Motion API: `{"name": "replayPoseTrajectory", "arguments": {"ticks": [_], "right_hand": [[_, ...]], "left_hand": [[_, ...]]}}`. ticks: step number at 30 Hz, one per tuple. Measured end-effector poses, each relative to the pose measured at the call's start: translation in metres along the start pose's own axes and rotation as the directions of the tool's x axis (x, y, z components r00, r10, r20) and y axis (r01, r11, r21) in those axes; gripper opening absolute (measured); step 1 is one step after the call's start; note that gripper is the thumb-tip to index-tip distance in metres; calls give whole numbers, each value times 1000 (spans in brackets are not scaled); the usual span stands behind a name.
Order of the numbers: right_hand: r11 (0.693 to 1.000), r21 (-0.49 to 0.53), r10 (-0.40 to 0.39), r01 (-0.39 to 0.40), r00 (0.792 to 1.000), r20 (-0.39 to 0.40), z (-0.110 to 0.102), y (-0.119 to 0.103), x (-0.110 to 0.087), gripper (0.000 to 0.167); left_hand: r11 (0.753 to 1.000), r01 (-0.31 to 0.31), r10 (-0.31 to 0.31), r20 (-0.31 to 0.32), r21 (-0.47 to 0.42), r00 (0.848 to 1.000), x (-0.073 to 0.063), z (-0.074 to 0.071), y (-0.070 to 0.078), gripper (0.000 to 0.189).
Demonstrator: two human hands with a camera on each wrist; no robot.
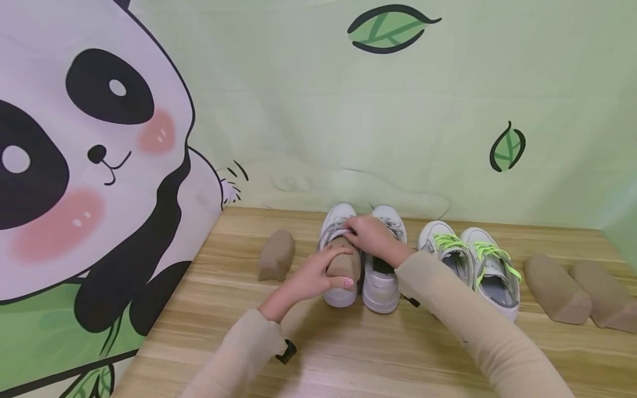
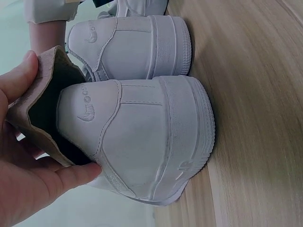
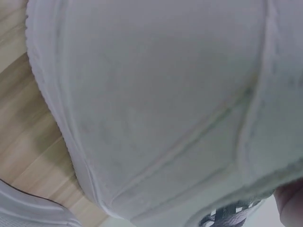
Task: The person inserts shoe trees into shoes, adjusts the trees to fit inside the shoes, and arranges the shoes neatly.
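My left hand (image 1: 318, 275) grips a brown moulded-pulp shoe insert (image 1: 343, 266), thumb on one side and fingers on the other. The insert's front end is inside the opening of the left white sneaker (image 1: 340, 298). In the left wrist view its hollow back (image 2: 45, 68) stands out above the sneaker's heel (image 2: 128, 127). My right hand (image 1: 373, 235) pinches the tongue at the top of the laces of that same sneaker, its fingertips partly hidden. In the right wrist view, white shoe leather (image 3: 156, 94) fills most of the picture, with a fingertip (image 3: 291, 203) at the lower right.
Another white sneaker (image 1: 380, 293) stands close on the right, under my right wrist. Beyond it is a pair of sneakers with neon-yellow laces (image 1: 490, 251). One loose insert (image 1: 276, 255) lies at left, two more inserts (image 1: 557, 290) at right. A panda-print backdrop (image 1: 298, 110) borders the wooden surface (image 1: 224, 265).
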State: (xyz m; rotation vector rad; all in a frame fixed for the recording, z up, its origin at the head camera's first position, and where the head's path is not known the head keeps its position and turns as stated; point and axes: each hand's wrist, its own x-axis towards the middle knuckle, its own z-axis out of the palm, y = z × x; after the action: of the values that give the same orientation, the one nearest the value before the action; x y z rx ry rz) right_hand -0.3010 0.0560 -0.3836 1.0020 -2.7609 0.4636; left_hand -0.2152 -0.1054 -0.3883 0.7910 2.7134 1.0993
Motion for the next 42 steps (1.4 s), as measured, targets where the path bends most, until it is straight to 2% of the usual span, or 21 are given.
{"name": "replayPoseTrajectory", "arguments": {"ticks": [5,9,13,22,29,36,42], "right_hand": [[995,-69,-74,70,996,-58,3,-2,-3,10],[989,-69,-135,127,983,-125,6,2,-6,11],[985,-66,-169,161,974,-149,7,5,-8,17],[979,-60,-200,193,966,-161,6,6,-8,16],[978,-55,-205,199,965,-165,6,6,-9,15],[980,-58,-199,192,966,-166,7,7,-9,11],[981,-52,-191,185,970,-147,6,7,-7,9]], "left_hand": [[1000,-6,6,-7,-9,1000,0,0,1,55],[1000,-11,11,-6,-11,1000,2,0,1,55],[1000,-8,8,4,1,1000,4,-1,2,54],[999,-17,17,12,32,1000,8,-5,4,53],[998,21,-23,24,62,999,12,-7,3,55],[998,52,-53,37,32,998,17,-7,2,54],[997,67,-69,33,40,997,16,-5,0,59]]}}
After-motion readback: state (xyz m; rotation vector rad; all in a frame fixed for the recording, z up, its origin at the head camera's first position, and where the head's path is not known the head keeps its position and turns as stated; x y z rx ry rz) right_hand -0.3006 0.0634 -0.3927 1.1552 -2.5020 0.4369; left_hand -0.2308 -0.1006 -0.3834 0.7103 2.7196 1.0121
